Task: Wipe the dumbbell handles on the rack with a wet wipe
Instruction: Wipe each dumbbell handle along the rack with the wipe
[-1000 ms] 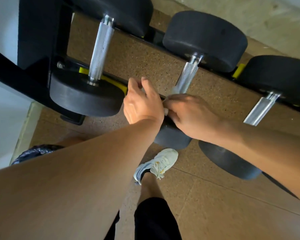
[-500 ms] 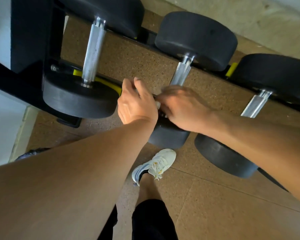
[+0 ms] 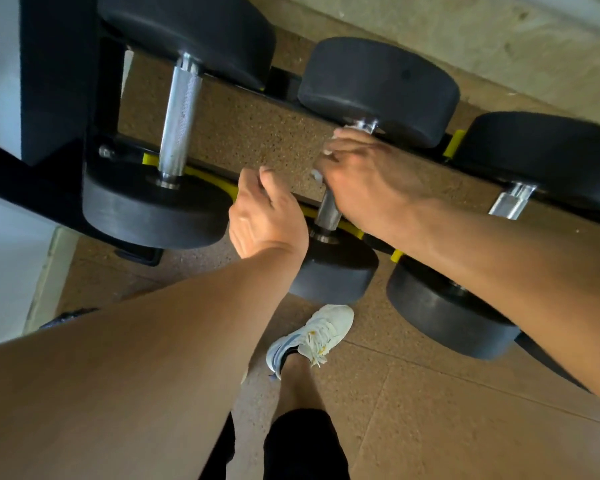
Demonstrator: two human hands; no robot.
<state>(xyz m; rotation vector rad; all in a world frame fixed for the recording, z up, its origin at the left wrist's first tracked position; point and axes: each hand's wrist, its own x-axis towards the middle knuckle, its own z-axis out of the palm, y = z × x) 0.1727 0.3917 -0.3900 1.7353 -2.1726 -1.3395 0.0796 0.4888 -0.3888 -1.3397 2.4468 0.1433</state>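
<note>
Three black dumbbells with steel handles lie across a black rack (image 3: 59, 98) with yellow saddles. My right hand (image 3: 368, 174) is wrapped round the middle dumbbell's handle (image 3: 328, 211), high up near the far head, with a white wet wipe (image 3: 317, 174) showing at the fingers. The bare lower part of that handle shows below the hand. My left hand (image 3: 265, 216) hovers just left of that handle, fingers loosely curled and holding nothing. The left dumbbell's handle (image 3: 179, 123) is uncovered. Only a short piece of the right dumbbell's handle (image 3: 510, 200) shows above my right forearm.
Cork-coloured floor tiles (image 3: 447, 410) lie below the rack. My leg in black shorts and a white sneaker (image 3: 312, 336) stand close under the middle dumbbell. A white wall (image 3: 0, 271) runs at the left and a pale concrete strip at the top right.
My right hand has slid with the wipe up the middle handle from its near end toward the far head. My left hand has come apart from the right hand.
</note>
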